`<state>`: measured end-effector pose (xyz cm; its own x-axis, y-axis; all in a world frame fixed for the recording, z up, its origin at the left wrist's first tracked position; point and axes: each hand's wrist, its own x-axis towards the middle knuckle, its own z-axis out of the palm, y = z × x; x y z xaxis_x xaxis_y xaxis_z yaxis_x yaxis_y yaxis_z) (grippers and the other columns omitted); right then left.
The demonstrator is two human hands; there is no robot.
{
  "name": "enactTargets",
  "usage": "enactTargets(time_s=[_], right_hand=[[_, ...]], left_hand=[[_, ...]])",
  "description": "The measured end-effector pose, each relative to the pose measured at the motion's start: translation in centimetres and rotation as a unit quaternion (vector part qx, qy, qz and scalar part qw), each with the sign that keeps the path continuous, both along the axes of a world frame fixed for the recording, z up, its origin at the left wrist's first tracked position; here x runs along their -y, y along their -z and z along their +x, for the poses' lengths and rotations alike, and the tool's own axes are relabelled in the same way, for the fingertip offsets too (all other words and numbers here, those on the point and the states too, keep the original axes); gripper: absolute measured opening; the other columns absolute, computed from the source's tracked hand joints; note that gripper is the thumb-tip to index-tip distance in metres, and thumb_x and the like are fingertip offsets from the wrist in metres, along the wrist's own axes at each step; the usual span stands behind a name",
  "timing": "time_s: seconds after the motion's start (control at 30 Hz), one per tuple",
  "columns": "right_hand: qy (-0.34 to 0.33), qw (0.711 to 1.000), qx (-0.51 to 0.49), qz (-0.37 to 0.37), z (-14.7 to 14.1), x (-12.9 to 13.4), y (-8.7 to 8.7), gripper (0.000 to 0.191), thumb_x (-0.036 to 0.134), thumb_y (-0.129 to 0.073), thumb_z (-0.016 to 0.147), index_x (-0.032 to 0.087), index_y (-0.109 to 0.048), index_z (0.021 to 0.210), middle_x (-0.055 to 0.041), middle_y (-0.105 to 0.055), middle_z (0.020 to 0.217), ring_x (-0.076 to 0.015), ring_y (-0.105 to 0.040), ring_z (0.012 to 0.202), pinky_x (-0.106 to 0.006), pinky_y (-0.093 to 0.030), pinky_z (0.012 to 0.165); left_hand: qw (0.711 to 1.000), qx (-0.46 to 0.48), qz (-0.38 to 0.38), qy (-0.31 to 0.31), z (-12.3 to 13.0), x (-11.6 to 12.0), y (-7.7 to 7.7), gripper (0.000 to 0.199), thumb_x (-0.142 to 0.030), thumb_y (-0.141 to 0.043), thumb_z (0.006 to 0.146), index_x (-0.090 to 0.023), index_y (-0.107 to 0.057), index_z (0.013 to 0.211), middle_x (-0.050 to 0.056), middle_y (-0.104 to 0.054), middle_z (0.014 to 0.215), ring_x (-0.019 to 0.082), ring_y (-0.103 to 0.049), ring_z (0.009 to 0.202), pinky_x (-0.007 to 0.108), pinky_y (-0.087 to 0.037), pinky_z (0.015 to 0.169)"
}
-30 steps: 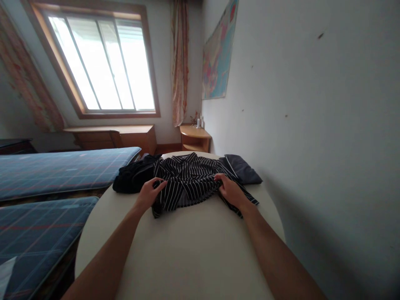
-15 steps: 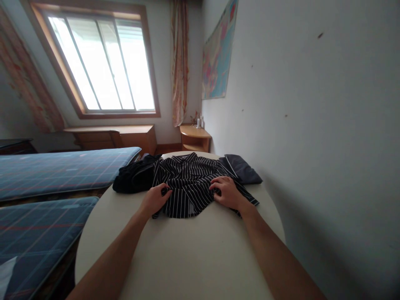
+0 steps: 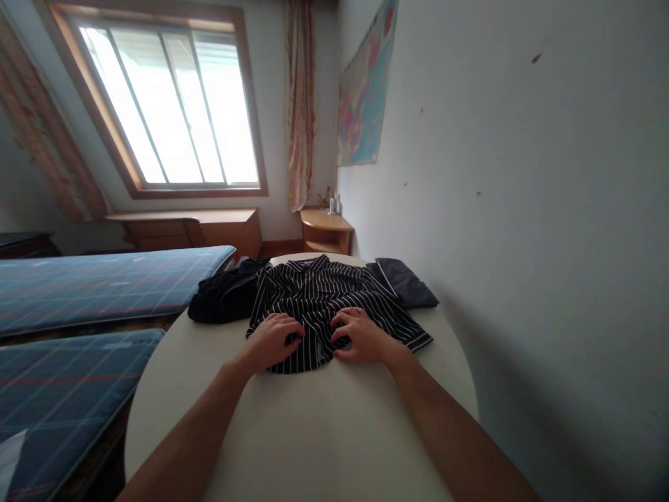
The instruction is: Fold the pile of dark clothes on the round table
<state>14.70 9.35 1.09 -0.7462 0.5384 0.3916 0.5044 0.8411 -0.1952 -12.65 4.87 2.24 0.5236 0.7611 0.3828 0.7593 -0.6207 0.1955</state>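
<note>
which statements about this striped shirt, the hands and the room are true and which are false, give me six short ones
1. The striped shirt lies on a pale table. True.
2. The shirt is plain red. False: it is black with white stripes.
3. The left hand and right hand are both at the shirt's near part. True.
4. A plate stands left of the shirt. False: black clothing lies there.
5. Folded grey cloth lies on the right. True.
6. No map is in view. False: one hangs on the wall.
</note>
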Motion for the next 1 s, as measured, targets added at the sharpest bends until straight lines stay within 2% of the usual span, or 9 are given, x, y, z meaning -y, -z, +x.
enactTargets(time_s=[0.13, 0.23, 0.47, 0.67, 0.77, 0.93, 1.0], right_hand=[[-0.013, 1.000, -0.011, 0.009, -0.1, -0.2, 0.2, 0.010, 0.028, -0.078, 0.070, 0.029, -0.077, 0.080, -0.0016, -0.067, 0.105, -0.0245, -0.052, 0.116, -0.044, -0.031, 0.108], [-0.022, 0.999, -0.028, 0.002, 0.0, -0.2, 0.0, 0.009, 0.024, -0.078, 0.069, 0.028, -0.076, 0.077, -0.0015, -0.068, 0.103, -0.0228, -0.055, 0.114, -0.040, -0.036, 0.105], [-0.048, 0.996, -0.071, -0.017, 0.0, 0.4, -1.4, 0.009, 0.017, -0.069, 0.074, 0.025, -0.074, 0.077, 0.0002, -0.071, 0.087, -0.0180, -0.062, 0.097, -0.033, -0.044, 0.096], [-0.062, 0.996, -0.063, -0.003, -1.1, 1.7, -2.4, 0.005, 0.020, -0.066, 0.076, 0.023, -0.070, 0.078, -0.0007, -0.071, 0.083, -0.0174, -0.063, 0.088, -0.033, -0.044, 0.092], [-0.079, 0.997, -0.021, -0.002, -2.0, 2.4, -2.3, 0.006, 0.022, -0.068, 0.075, 0.024, -0.071, 0.080, -0.0005, -0.071, 0.086, -0.0176, -0.063, 0.086, -0.033, -0.043, 0.091], [-0.093, 0.995, 0.033, -0.020, -3.0, 2.7, -1.3, 0.028, 0.031, -0.074, 0.072, 0.024, -0.073, 0.099, -0.0027, -0.071, 0.100, -0.0193, -0.065, 0.090, -0.031, -0.046, 0.087], [-0.083, 0.995, 0.047, -0.022, -3.1, 2.5, -1.0, 0.024, 0.030, -0.073, 0.073, 0.025, -0.074, 0.096, -0.0025, -0.072, 0.099, -0.0186, -0.065, 0.088, -0.030, -0.047, 0.085]], left_hand=[[0.997, -0.030, -0.053, 0.045, 0.6, 0.4, 0.5, 0.021, -0.036, -0.073, 0.080, -0.026, -0.070, 0.098, -0.001, -0.071, 0.094, 0.019, -0.064, 0.092, 0.033, -0.043, 0.091], [0.996, -0.031, -0.065, 0.047, 0.5, 0.4, 0.7, 0.024, -0.041, -0.075, 0.078, -0.028, -0.072, 0.098, -0.001, -0.070, 0.096, 0.020, -0.065, 0.093, 0.032, -0.043, 0.091], [0.993, -0.005, -0.110, 0.047, 0.4, 0.2, 0.4, 0.023, -0.040, -0.073, 0.077, -0.031, -0.075, 0.098, 0.002, -0.071, 0.103, 0.022, -0.065, 0.095, 0.033, -0.044, 0.094], [0.985, 0.050, -0.161, 0.017, 0.3, 0.3, 0.3, 0.019, -0.033, -0.066, 0.077, -0.029, -0.075, 0.093, 0.001, -0.074, 0.095, 0.022, -0.066, 0.092, 0.030, -0.046, 0.089], [0.987, 0.036, -0.154, -0.008, 0.2, 0.4, 0.1, 0.019, -0.029, -0.063, 0.076, -0.030, -0.075, 0.091, 0.000, -0.074, 0.093, 0.021, -0.067, 0.088, 0.028, -0.047, 0.085], [0.989, 0.032, -0.143, -0.009, 0.1, 0.5, -0.2, 0.025, -0.022, -0.055, 0.077, -0.027, -0.075, 0.092, 0.001, -0.074, 0.091, 0.020, -0.067, 0.085, 0.027, -0.047, 0.081], [0.988, 0.049, -0.149, -0.002, 0.2, 0.5, -0.3, 0.027, -0.019, -0.052, 0.078, -0.026, -0.074, 0.092, 0.001, -0.074, 0.093, 0.020, -0.067, 0.086, 0.027, -0.048, 0.083]])
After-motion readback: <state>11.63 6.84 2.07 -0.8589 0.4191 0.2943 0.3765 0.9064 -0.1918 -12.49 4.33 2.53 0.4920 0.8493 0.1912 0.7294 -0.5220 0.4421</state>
